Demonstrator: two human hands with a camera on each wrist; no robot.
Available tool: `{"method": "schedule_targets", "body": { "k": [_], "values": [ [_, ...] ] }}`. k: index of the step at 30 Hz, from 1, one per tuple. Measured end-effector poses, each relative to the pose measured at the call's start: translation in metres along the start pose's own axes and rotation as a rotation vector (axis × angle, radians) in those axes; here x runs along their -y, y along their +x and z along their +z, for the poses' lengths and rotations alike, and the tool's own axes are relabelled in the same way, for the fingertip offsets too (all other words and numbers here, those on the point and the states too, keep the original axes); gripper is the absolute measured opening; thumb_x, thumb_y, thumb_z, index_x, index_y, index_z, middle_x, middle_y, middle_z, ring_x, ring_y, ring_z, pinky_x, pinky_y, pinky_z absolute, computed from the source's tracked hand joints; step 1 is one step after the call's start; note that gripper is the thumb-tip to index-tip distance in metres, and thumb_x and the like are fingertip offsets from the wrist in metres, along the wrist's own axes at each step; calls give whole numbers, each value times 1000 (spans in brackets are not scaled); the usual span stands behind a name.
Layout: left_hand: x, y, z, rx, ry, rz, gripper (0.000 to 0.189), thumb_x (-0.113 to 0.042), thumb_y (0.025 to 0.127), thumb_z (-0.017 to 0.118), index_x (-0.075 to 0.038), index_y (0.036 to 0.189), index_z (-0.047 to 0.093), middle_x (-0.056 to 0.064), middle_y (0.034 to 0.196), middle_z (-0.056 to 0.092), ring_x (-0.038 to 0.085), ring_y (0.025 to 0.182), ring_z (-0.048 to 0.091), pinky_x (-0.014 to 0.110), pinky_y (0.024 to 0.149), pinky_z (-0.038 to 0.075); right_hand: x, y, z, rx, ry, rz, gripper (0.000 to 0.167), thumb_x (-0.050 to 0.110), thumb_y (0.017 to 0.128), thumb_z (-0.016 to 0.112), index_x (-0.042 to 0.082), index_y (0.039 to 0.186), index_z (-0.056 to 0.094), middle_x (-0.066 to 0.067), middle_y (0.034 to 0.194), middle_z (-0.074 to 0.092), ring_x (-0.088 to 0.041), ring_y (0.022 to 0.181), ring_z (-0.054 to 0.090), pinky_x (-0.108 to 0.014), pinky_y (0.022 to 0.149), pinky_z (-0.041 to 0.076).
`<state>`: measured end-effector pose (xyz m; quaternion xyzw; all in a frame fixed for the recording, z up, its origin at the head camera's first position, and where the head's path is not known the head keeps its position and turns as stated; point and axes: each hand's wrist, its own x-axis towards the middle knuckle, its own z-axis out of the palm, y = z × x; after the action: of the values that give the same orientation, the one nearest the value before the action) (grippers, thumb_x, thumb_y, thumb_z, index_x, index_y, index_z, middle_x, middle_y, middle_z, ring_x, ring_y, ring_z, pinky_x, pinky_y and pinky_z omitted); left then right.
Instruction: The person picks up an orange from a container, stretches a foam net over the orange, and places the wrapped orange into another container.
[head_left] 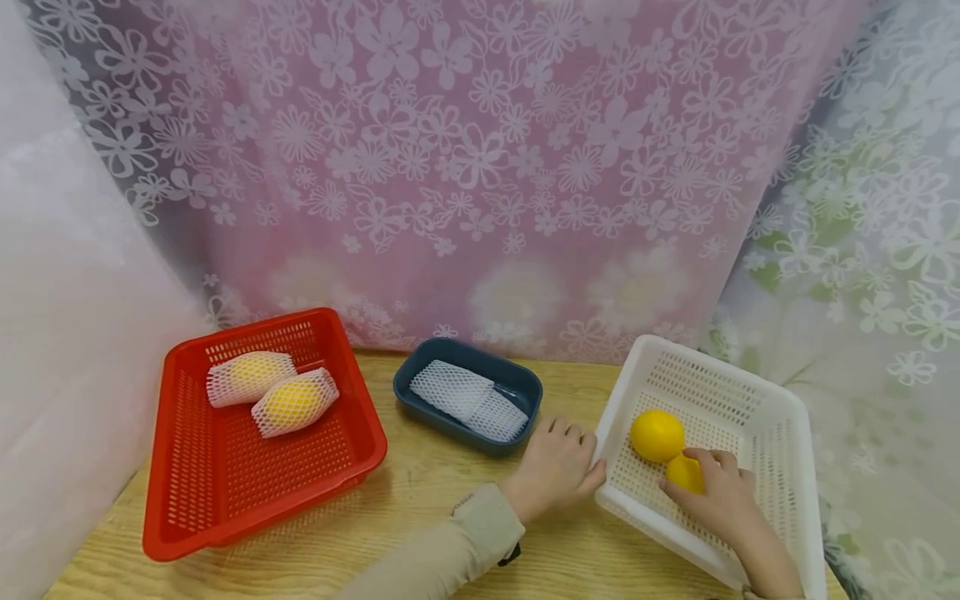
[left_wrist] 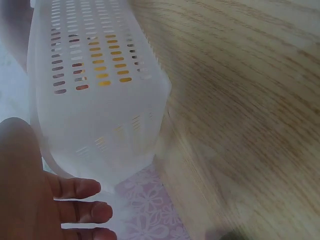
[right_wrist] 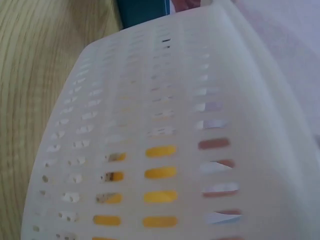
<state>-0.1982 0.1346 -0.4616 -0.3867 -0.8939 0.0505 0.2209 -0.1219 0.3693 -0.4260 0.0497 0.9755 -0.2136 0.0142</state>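
Note:
In the head view, my right hand [head_left: 716, 496] reaches into the white basket [head_left: 780, 400] and holds a yellow lemon [head_left: 684, 473] between thumb and fingers. Another lemon [head_left: 657, 436] lies against it on the basket floor. The basket's slotted wall [right_wrist: 130, 100] hides most of that hand in the right wrist view, with yellow showing through the slots. My left hand [head_left: 557, 467] is at the basket's left side, its thumb at the rim. In the left wrist view, its fingers [left_wrist: 85, 212] are loosely extended outside the wall.
A blue tray [head_left: 420, 417] with white foam net sleeves [head_left: 468, 400] stands mid-table. At left, a red basket [head_left: 262, 500] holds two yellow fruits in foam nets [head_left: 296, 403]. Flowered curtains [head_left: 480, 167] hang behind the wooden table [head_left: 420, 483].

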Motion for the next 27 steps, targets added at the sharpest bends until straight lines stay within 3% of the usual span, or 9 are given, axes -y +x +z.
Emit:
{"method": "schedule_targets", "body": {
  "k": [10, 16, 24, 27],
  "values": [
    [0, -1, 1, 2, -22, -2, 36, -44, 102, 32, -20, 93, 58, -4, 89, 61, 16, 87, 57, 33, 77, 40, -15, 4, 6, 54, -7, 0, 73, 33, 88, 72, -5, 138, 35, -46, 124, 22, -66, 96, 36, -66, 71, 44],
    [0, -3, 2, -11, -11, -14, 35, -44, 103, 32, -20, 93, 55, -3, 90, 59, 18, 86, 55, 34, 78, 38, -21, 6, 14, 145, 115, 3, 76, 22, 86, 75, -2, 139, 27, -47, 119, 25, -54, 93, 50, -50, 65, 52],
    [-1, -3, 0, -3, -4, -29, 34, -45, 103, 31, -20, 93, 52, -2, 88, 56, 19, 84, 52, 34, 77, 36, -18, 6, 13, 130, 96, -44, 67, 12, 75, 77, 2, 130, 39, -27, 103, 50, -34, 90, 49, -43, 66, 47],
    [-3, -4, 0, 8, -5, -27, 34, -45, 103, 30, -20, 94, 52, -2, 89, 56, 19, 86, 52, 35, 78, 37, -19, 3, 11, 133, 134, -34, 67, 10, 75, 77, 0, 131, 42, -20, 99, 56, -29, 85, 50, -39, 65, 46]
  ]
}}
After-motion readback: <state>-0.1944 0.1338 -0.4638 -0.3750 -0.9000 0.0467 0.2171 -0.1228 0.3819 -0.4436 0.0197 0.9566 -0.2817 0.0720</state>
